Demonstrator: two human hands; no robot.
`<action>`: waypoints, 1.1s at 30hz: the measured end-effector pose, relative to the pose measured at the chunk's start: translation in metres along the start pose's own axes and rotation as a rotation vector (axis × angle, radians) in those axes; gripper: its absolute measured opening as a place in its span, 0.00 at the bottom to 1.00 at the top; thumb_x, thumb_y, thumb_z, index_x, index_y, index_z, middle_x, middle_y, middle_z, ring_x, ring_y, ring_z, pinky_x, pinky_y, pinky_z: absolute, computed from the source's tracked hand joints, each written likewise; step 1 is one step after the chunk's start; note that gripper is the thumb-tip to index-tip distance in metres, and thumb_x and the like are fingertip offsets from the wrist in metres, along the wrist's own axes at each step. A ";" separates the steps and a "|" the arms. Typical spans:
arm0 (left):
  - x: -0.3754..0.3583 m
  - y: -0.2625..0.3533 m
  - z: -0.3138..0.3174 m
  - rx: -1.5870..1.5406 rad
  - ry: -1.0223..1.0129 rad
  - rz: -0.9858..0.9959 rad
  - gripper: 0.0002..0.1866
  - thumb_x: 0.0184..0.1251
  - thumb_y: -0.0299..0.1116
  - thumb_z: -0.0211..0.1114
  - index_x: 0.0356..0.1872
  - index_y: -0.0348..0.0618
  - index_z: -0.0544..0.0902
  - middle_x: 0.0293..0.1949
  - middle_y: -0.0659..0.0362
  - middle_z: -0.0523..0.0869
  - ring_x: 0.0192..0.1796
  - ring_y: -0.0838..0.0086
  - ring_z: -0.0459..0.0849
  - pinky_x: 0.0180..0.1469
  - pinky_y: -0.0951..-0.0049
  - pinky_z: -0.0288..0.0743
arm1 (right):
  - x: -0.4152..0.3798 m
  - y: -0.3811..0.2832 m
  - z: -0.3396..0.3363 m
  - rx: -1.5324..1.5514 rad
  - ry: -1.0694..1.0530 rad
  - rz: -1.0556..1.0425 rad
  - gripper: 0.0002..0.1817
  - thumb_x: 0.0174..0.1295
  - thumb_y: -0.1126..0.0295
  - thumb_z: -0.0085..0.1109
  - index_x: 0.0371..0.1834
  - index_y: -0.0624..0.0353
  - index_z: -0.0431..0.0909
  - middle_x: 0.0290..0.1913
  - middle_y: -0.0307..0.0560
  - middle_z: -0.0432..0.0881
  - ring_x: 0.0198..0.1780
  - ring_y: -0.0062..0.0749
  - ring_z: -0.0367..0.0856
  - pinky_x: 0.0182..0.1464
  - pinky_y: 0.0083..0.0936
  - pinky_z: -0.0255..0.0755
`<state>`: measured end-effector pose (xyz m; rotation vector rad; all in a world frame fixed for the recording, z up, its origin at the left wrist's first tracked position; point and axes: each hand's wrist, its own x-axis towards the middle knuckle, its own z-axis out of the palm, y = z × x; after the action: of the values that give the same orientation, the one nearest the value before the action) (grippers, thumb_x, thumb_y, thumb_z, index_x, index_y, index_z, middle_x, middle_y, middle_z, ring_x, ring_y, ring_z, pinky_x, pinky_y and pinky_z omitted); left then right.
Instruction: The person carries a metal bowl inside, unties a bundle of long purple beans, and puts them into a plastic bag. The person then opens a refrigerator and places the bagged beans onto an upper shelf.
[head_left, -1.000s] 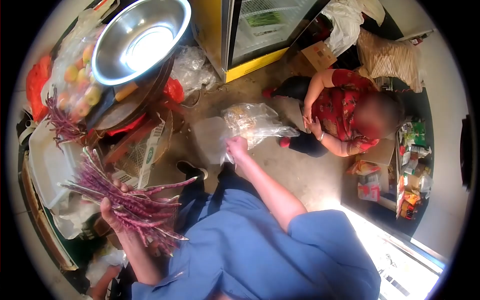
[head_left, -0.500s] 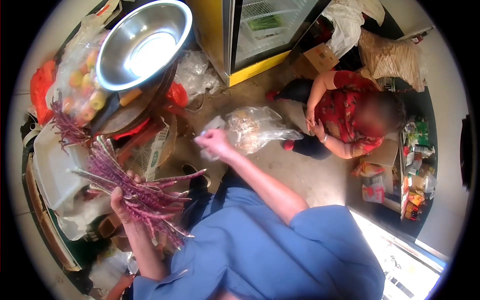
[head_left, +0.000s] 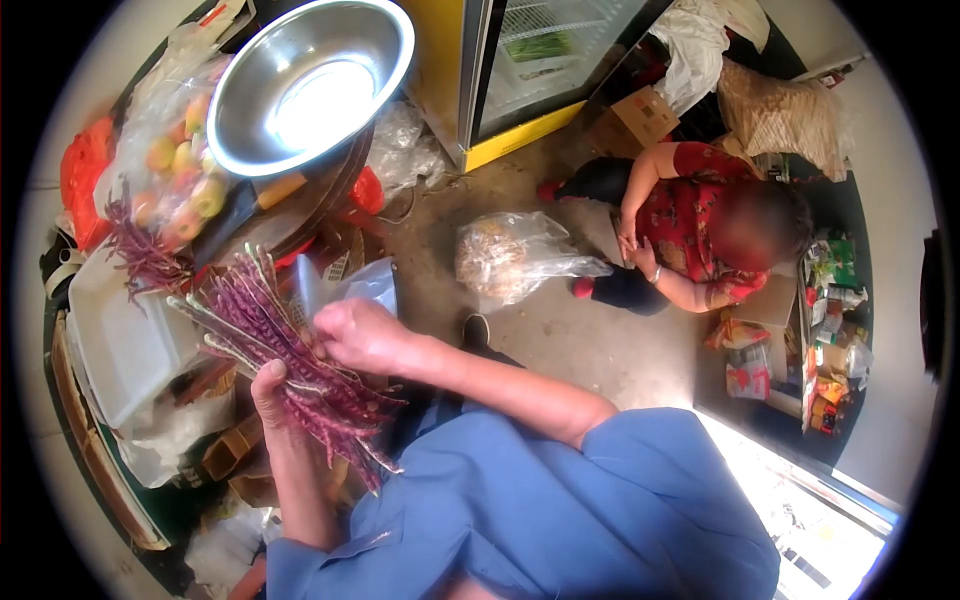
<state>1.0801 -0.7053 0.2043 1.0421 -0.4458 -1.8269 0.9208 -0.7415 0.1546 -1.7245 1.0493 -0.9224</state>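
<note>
While the left hand is clamped around a bundle of purple long beans, the right hand pinches a clear plastic bag just beside it.

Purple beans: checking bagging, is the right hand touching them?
Touching: head view shows the right hand resting on the purple beans held by the left hand.
</note>
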 end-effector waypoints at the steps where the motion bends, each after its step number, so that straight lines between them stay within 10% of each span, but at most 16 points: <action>1: 0.000 0.002 -0.002 -0.001 -0.003 -0.004 0.30 0.46 0.45 0.68 0.47 0.32 0.76 0.37 0.50 0.83 0.38 0.63 0.84 0.46 0.67 0.81 | 0.000 -0.001 0.006 -0.048 0.018 -0.040 0.06 0.52 0.71 0.59 0.24 0.63 0.77 0.30 0.56 0.80 0.34 0.54 0.80 0.37 0.41 0.73; 13: 0.015 0.021 -0.032 -0.037 -0.013 -0.044 0.31 0.47 0.46 0.71 0.47 0.33 0.74 0.37 0.53 0.80 0.40 0.64 0.81 0.47 0.67 0.79 | 0.010 -0.001 0.006 0.163 -0.013 0.126 0.08 0.52 0.69 0.64 0.26 0.63 0.79 0.23 0.48 0.82 0.25 0.33 0.81 0.31 0.28 0.73; 16: 0.020 0.024 -0.035 -0.082 -0.064 -0.043 0.32 0.48 0.46 0.71 0.49 0.34 0.73 0.38 0.52 0.79 0.40 0.63 0.81 0.47 0.63 0.80 | 0.010 0.003 0.004 0.723 -0.096 0.414 0.09 0.59 0.69 0.65 0.26 0.62 0.79 0.23 0.36 0.80 0.25 0.16 0.78 0.26 0.16 0.72; 33: 0.026 0.021 -0.045 -0.162 -0.046 -0.080 0.30 0.48 0.43 0.71 0.48 0.32 0.74 0.39 0.48 0.80 0.40 0.59 0.82 0.47 0.57 0.81 | 0.006 -0.003 0.012 0.811 0.026 0.523 0.04 0.57 0.76 0.62 0.33 0.65 0.79 0.26 0.38 0.79 0.24 0.18 0.78 0.25 0.16 0.71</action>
<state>1.1241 -0.7319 0.1812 0.9199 -0.2810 -1.9267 0.9344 -0.7429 0.1543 -0.7235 0.8959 -0.8545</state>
